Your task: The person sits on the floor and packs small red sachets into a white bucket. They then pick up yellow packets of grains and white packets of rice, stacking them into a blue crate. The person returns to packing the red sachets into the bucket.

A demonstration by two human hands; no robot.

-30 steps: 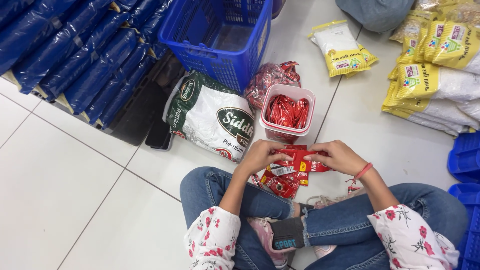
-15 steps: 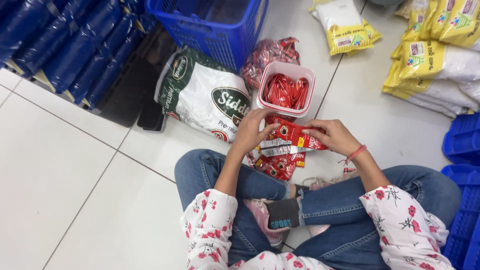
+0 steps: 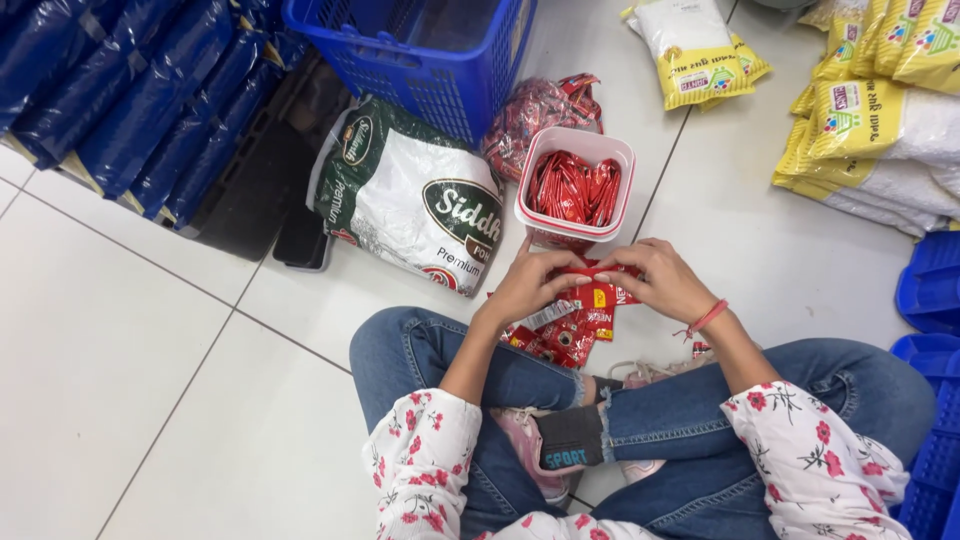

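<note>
I sit cross-legged on a white tiled floor. My left hand (image 3: 527, 282) and my right hand (image 3: 662, 280) both pinch a strip of small red sachets (image 3: 578, 318) that hangs down over my lap. Just beyond my hands stands a clear square tub with a pink-white rim (image 3: 533, 180), packed with upright red sachets (image 3: 573, 190). A clear bag of more red sachets (image 3: 535, 108) lies behind the tub.
A white and green sack (image 3: 412, 200) lies at the left of the tub. A blue plastic basket (image 3: 420, 50) stands behind it. Dark blue packs (image 3: 130, 100) are stacked far left, yellow and white bags (image 3: 880, 120) far right, blue crates (image 3: 930, 300) at the right edge.
My hands have stayed together on the sachet strip in front of the tub, working it slightly. The view has tilted and shifted a little; the tub and sack have not moved.
</note>
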